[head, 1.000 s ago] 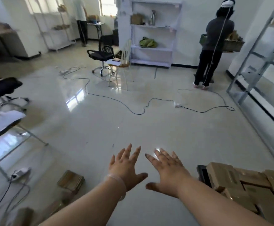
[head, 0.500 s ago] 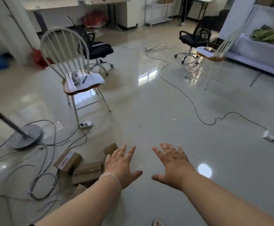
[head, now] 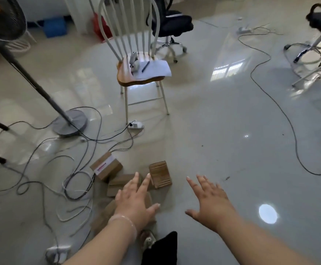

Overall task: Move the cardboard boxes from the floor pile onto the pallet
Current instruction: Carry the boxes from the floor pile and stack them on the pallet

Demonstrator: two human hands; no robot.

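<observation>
The left hand [head: 134, 205] and right hand [head: 211, 203] are hovering with fingers spread, holding nothing. The left is covering part of the brown cardboard box pile [head: 117, 183], which is extending toward eleven o'clock; its nearest boxes are showing only as blur.

The cardboard box [head: 106, 167] label is too blurred to read.

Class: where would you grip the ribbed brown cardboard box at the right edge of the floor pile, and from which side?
Probably its two long side faces, reaching down from above with the right hand. The ribbed brown cardboard box lies broad face up at the edge of the pile, bare floor on its right; the pile crowds its left, so fingers should enter there carefully.
</observation>
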